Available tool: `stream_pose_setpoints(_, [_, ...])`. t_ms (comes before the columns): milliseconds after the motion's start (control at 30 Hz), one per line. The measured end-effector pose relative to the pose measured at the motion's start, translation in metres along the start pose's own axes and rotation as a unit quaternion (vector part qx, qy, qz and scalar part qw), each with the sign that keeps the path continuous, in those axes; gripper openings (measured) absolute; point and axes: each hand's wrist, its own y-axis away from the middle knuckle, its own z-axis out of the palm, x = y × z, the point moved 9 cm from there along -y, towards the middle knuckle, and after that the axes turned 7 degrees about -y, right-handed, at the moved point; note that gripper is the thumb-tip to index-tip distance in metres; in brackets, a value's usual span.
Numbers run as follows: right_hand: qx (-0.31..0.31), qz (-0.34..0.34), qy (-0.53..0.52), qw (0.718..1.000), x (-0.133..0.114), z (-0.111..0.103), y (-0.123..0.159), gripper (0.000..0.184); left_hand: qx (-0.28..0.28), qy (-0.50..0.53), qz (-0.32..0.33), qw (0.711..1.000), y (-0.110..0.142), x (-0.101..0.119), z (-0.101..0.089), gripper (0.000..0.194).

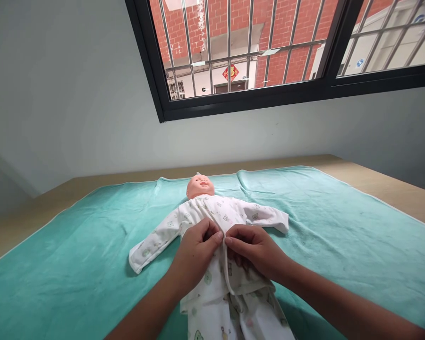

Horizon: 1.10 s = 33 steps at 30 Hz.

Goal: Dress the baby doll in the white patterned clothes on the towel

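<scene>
A baby doll [201, 185] lies on its back, dressed in a white patterned baby jacket [230, 210] with long sleeves spread to both sides. Matching white trousers [212, 321] cover its legs at the bottom of the view. My left hand [200, 245] pinches the jacket's front edge at the chest, thumb against fingertips. Right beside it, my right hand [255, 245] pinches the same front opening from the other side. The two hands' fingertips almost meet. Whatever fastener may lie between them is hidden. Below the hands the front edge hangs as a loose seam.
A turquoise blanket [92, 245] with slight wrinkles lies under the doll on a wooden table [382, 182]. Behind the table rises a pale wall [74, 94] with a dark-framed window [248, 106] and metal bars outside.
</scene>
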Motion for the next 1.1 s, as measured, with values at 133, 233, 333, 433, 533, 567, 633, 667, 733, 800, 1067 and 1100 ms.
stream_pose_setpoints(133, [0.004, 0.005, -0.003, 1.000, 0.0009, 0.0000, 0.0000, 0.033, -0.013, -0.014, 0.000, 1.000, -0.0002, 0.0005, -0.0005, 0.023])
stream_pose_setpoints(233, [0.022, 0.007, -0.007, 1.000, 0.0037, -0.0039, -0.0017, 0.025, -0.026, -0.009, 0.000, 1.000, -0.0007, 0.0005, -0.0005, 0.024])
stream_pose_setpoints(333, [0.024, 0.003, -0.008, 1.000, 0.0046, -0.0044, -0.0035, 0.023, -0.043, 0.008, -0.006, 0.999, -0.0013, -0.0008, 0.0012, 0.024])
stream_pose_setpoints(433, [0.025, -0.003, 0.000, 1.000, 0.0035, -0.0035, -0.0036, 0.020, -0.061, 0.036, -0.006, 0.997, -0.0018, -0.0013, 0.0028, 0.025])
stream_pose_setpoints(533, [0.029, -0.005, 0.010, 1.000, 0.0021, -0.0024, -0.0023, 0.017, -0.071, 0.062, -0.010, 0.995, -0.0021, -0.0024, 0.0020, 0.026])
stream_pose_setpoints(567, [0.031, -0.004, 0.015, 0.999, 0.0021, -0.0021, -0.0018, 0.016, -0.076, 0.072, -0.015, 0.994, -0.0020, -0.0032, 0.0020, 0.026])
stream_pose_setpoints(633, [0.037, -0.004, 0.027, 0.999, 0.0017, -0.0018, -0.0008, 0.014, -0.085, 0.084, -0.023, 0.993, -0.0016, -0.0039, 0.0017, 0.027])
stream_pose_setpoints(667, [0.040, -0.006, 0.034, 0.999, 0.0014, -0.0019, -0.0005, 0.013, -0.086, 0.086, -0.023, 0.992, -0.0014, -0.0035, 0.0014, 0.028])
stream_pose_setpoints(733, [0.049, -0.012, 0.046, 0.998, 0.0004, -0.0024, 0.0001, 0.012, -0.084, 0.076, -0.015, 0.993, -0.0009, -0.0010, 0.0011, 0.028])
stream_pose_setpoints(800, [0.056, -0.021, 0.061, 0.996, -0.0006, -0.0027, 0.0005, 0.010, -0.078, 0.051, -0.004, 0.996, 0.0000, 0.0015, 0.0022, 0.029])
stream_pose_setpoints(1067, [0.063, -0.041, 0.055, 0.996, 0.0011, -0.0032, 0.0020, 0.004, -0.013, -0.063, 0.004, 0.998, 0.0026, 0.0024, 0.0025, 0.025])
stream_pose_setpoints(1100, [0.064, -0.041, 0.050, 0.996, 0.0013, -0.0031, 0.0022, 0.004, -0.013, -0.061, 0.005, 0.998, 0.0026, 0.0032, 0.0025, 0.024])
